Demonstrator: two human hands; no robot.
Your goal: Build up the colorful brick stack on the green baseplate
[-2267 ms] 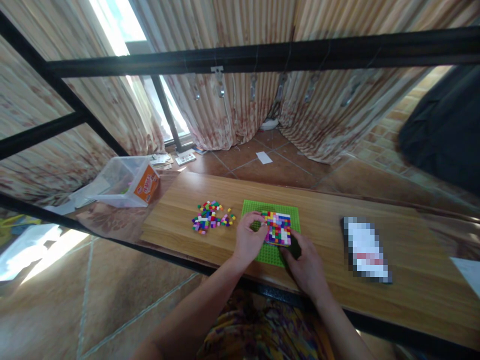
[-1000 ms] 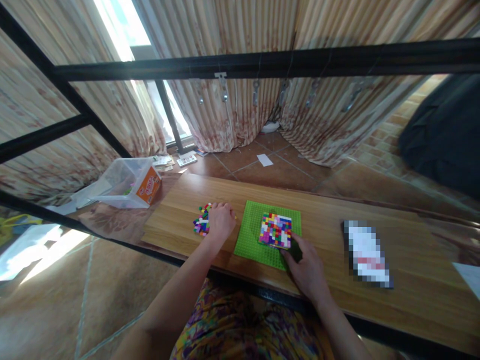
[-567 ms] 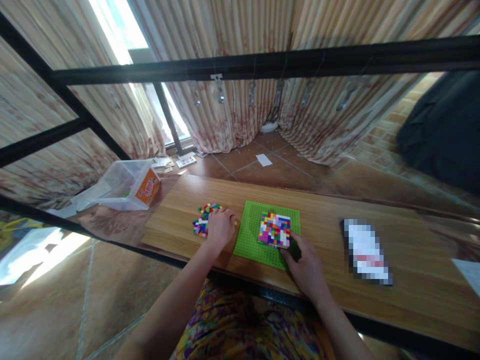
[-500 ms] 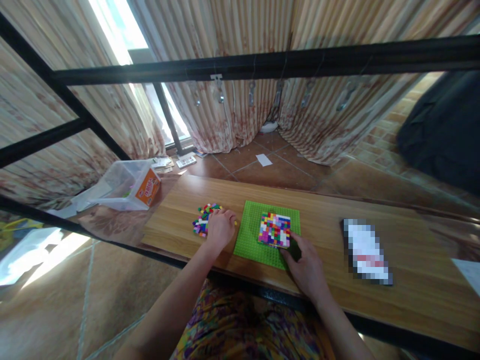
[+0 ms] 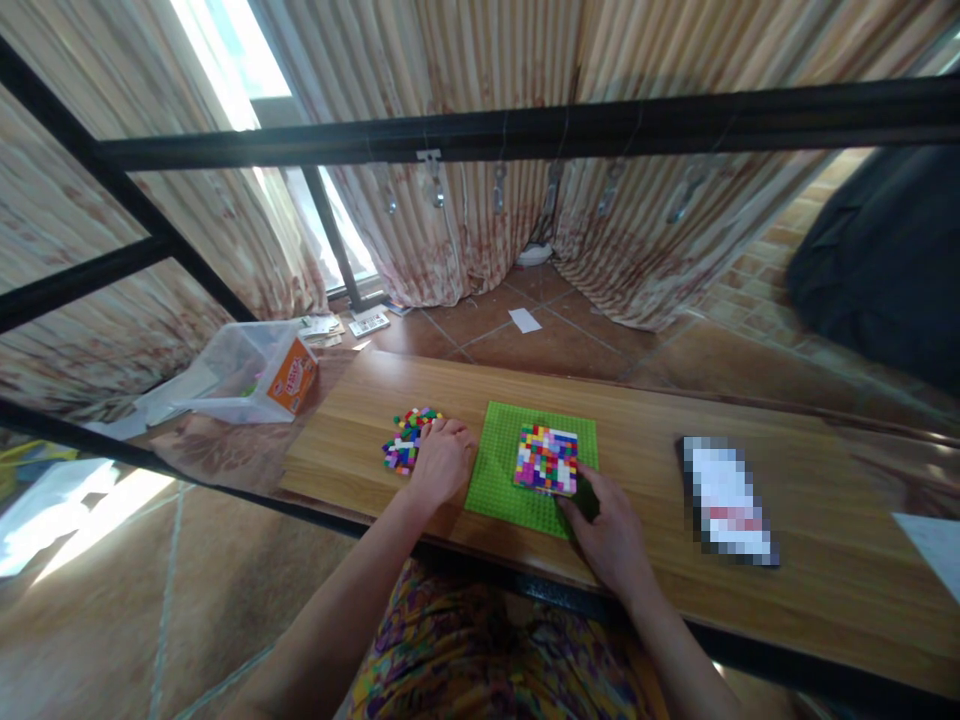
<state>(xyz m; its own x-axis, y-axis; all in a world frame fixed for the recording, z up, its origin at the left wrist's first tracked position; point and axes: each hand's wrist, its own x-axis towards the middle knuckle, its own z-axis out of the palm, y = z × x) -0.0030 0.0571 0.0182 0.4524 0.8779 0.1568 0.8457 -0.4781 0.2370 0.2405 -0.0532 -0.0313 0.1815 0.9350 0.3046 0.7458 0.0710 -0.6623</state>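
My left hand is at the right edge of a loose pile of small coloured bricks, its fingers bent down towards the table. Whatever its fingertips hold, if anything, is hidden. A square block of many-coloured toy bricks sits on a green studded baseplate. My right hand grips that block at its near right corner, with the forefinger along the right side and the thumb at the near edge.
The wooden table carries a dark-edged object with a blurred-out face on the right. Beyond its left end lies a clear plastic bin with an orange label. A black metal bar crosses in front of the curtains.
My left hand's fingers have flattened slightly, and a yellow brick by their tips no longer shows. My right hand keeps its place at the block. The whole view has shifted slightly.
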